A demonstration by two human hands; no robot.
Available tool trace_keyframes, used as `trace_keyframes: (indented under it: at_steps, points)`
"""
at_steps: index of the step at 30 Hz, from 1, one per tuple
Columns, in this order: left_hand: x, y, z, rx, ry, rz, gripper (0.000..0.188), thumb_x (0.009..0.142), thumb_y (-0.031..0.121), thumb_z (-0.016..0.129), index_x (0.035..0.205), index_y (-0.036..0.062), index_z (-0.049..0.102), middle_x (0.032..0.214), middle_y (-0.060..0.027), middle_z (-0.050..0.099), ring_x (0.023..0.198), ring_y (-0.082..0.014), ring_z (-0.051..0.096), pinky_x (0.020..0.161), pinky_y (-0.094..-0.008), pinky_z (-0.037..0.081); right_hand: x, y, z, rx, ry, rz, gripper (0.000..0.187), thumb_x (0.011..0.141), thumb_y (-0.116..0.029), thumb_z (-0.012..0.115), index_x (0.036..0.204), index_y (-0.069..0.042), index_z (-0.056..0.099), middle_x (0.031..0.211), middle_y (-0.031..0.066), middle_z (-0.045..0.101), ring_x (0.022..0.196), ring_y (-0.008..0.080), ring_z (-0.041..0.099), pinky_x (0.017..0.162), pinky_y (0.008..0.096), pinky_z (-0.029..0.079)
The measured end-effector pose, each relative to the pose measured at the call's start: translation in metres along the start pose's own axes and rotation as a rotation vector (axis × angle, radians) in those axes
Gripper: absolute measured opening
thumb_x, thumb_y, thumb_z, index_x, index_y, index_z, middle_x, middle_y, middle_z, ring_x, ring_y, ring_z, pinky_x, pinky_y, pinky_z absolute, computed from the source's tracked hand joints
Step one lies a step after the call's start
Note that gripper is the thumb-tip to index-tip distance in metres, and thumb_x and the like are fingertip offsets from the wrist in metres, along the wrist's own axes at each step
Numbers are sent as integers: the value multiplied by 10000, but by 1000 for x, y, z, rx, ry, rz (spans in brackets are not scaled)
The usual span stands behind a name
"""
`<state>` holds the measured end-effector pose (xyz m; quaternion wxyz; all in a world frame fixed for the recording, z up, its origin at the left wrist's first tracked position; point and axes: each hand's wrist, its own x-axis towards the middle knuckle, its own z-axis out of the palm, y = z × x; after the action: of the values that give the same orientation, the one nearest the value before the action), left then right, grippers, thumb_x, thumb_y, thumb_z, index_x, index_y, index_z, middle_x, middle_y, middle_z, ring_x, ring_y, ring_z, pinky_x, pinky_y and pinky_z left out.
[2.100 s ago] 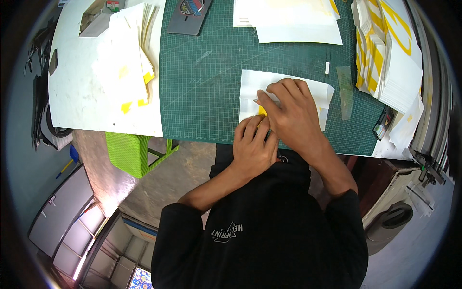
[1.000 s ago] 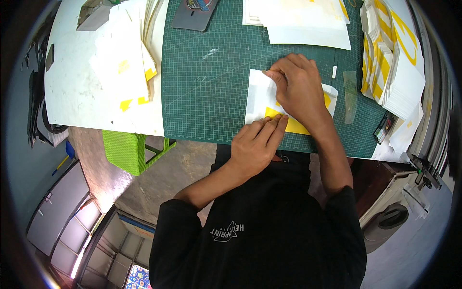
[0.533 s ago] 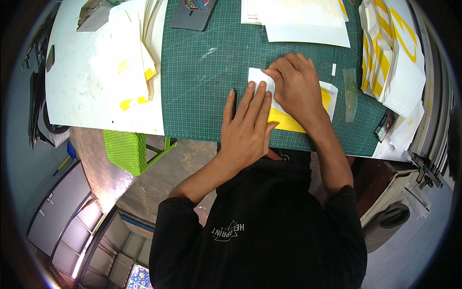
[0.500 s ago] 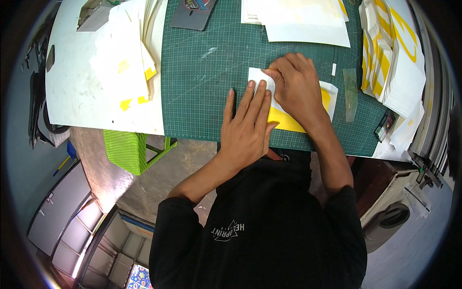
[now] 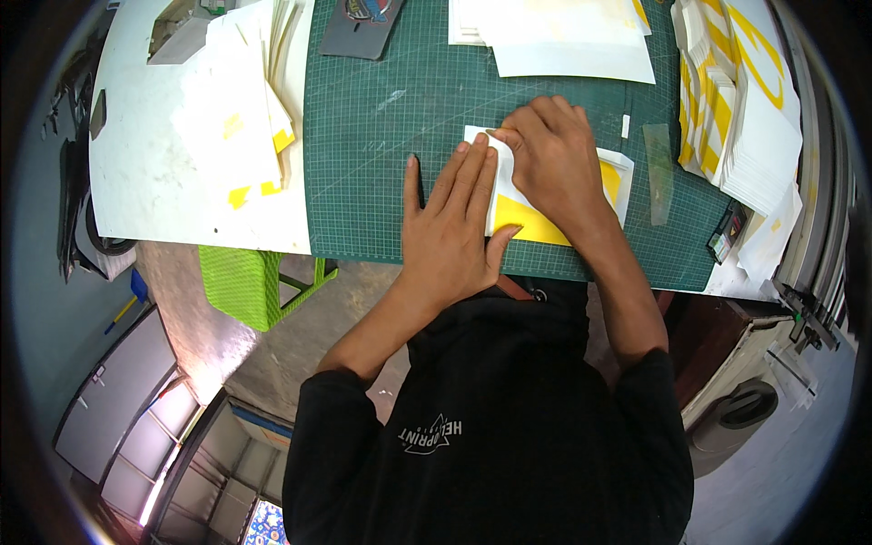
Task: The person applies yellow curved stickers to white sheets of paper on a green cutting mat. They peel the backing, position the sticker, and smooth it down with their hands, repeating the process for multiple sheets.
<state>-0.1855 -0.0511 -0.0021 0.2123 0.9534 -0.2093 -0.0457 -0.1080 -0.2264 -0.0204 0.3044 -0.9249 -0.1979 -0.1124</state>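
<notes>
The paper (image 5: 536,223), white and yellow, lies on the mat (image 5: 372,173), near the table's (image 5: 136,173) near edge; the left hand (image 5: 447,232) is flat over its left side, little finger and thumb spread wide; the right hand (image 5: 556,163) curls narrow above it, thumb at its far edge; whether it pinches, I cannot tell; a stack (image 5: 758,136) sits by the table's right edge.

White lettering (image 5: 420,444) and outlined triangular emblem (image 5: 443,427), upside down on black shirt (image 5: 536,400), red-and-blue emblem (image 5: 368,11) on grey plate (image 5: 350,42)
</notes>
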Motion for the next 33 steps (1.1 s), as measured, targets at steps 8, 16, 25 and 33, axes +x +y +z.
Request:
trace_keyframes:
  at_steps: [8,16,25,33]
  points:
    - [9,-14,-7,63,41,38,947,929,635,633,1620,34,391,1704,-166,343,1574,-378,304,1220,-760,84,-1,0,2,-45,25,-29,106,863,-104,772,862,-37,690,868,100,622,873,297,591,777,438,419]
    - [11,-48,-22,185,-137,171,736,1040,550,532,1652,171,379,1752,-54,274,1614,-354,219,1279,-692,70,-2,3,3,-43,36,-53,109,877,-123,776,884,-37,709,881,100,630,890,294,594,783,439,422]
    - [16,-47,-38,217,-189,176,950,906,661,658,1675,217,322,1762,-39,247,1622,-368,187,1286,-693,105,-3,0,0,-79,12,-48,111,888,-128,774,924,-35,724,902,101,642,909,285,595,819,436,413]
    - [27,-47,-47,234,-248,135,1135,775,728,762,1683,235,292,1767,-130,191,1624,-418,147,1273,-710,122,-8,-10,-5,-316,65,-40,221,907,-218,753,1050,-51,721,1021,82,633,1041,280,597,978,562,391]
